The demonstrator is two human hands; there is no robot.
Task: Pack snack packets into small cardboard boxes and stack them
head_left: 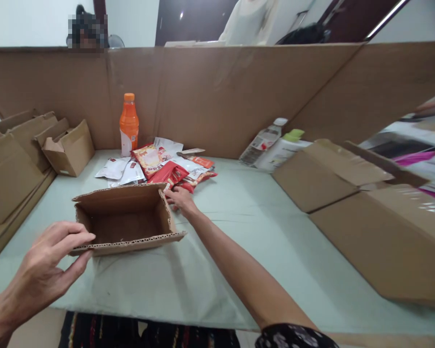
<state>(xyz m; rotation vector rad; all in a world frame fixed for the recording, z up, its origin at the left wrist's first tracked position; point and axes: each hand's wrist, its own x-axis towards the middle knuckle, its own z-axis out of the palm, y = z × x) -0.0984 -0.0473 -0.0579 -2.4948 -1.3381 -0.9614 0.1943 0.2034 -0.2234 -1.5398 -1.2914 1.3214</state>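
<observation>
Left hand (52,258) pinches the near left rim of an open-topped box (125,203) between thumb and fingers, while the right hand (183,199) reaches to its far right corner, fingers bent; from my remote post I cannot tell whether they grip the wall or merely press it. The box rests on the table's near left half, nothing visible inside. I judge the step in hand to be steadying or placing it; the next move calls, I think, for both hands acting evenly, since thin walls may flex.

Just beyond the right fingers I see a red packet (170,175) in a pile of packets (148,160), an orange bottle (129,123) upright behind. Pale green cloth (235,251) covers the table. Cartons (391,237) line the right; a smaller carton (70,150) stands left. Past the cardboard screen (210,96), a person (248,21) in white appears, partly cropped.
</observation>
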